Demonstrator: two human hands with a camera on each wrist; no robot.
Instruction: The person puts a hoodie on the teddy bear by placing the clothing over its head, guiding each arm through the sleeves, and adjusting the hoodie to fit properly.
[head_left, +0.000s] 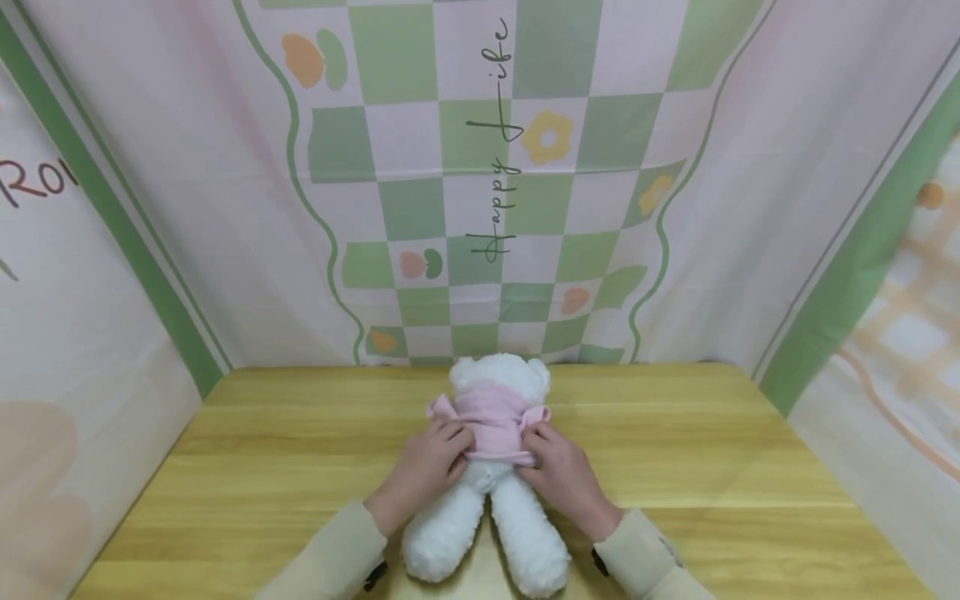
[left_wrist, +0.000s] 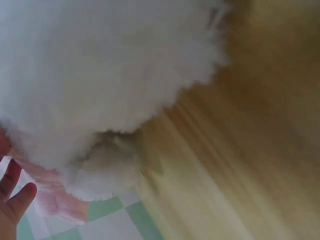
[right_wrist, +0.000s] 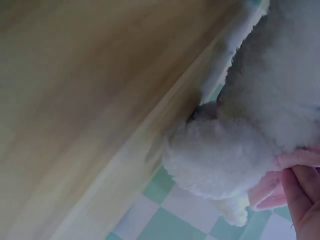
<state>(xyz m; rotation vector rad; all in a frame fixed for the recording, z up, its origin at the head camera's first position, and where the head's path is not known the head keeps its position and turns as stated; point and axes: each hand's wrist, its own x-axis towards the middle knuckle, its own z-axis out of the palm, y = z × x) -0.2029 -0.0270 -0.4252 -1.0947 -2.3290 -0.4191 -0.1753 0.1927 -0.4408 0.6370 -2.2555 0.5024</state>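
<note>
A white plush bear [head_left: 525, 533] lies on the table with its head toward the back and its legs toward me. No face shows on the side turned up. Over its torso lies a small pink shirt [head_left: 491, 421], the sleeves sticking out at both sides. My left hand [head_left: 427, 467] grips the shirt's left side near the hem, fingers curled on the cloth. Opposite it, my right hand [head_left: 562, 475] pinches the right side by the sleeve and hem. White fur [left_wrist: 100, 65] fills much of the left wrist view. A plush arm [right_wrist: 215, 157] shows below the sleeve in the right wrist view.
The wooden table [head_left: 675, 450] spreads out on both sides of the bear. A checkered green and white cloth [head_left: 480, 208] hangs behind its back edge, with printed fabric walls left and right.
</note>
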